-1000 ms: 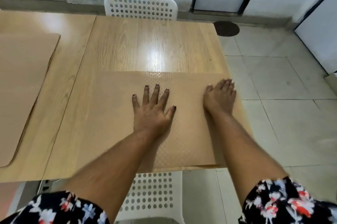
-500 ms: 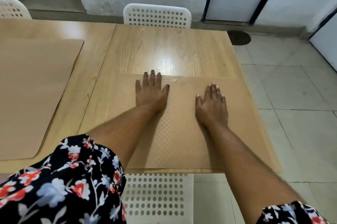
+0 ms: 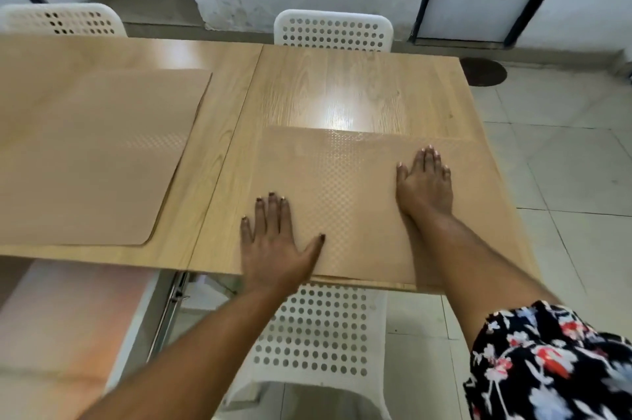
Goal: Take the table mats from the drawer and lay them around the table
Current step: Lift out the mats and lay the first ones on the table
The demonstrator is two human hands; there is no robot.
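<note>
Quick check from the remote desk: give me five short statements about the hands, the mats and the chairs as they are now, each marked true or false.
1. Both hands lie flat on the right mat. True: the left hand is near its left edge, the right hand further right.
2. The right hand grips a corner of the mat. False: its fingers are straight, pressed on top.
3. A second mat lies on the table to the left. True.
4. The two mats overlap. False: bare wood shows between them.
5. No chair stands at the far side. False: white chairs are there.
</note>
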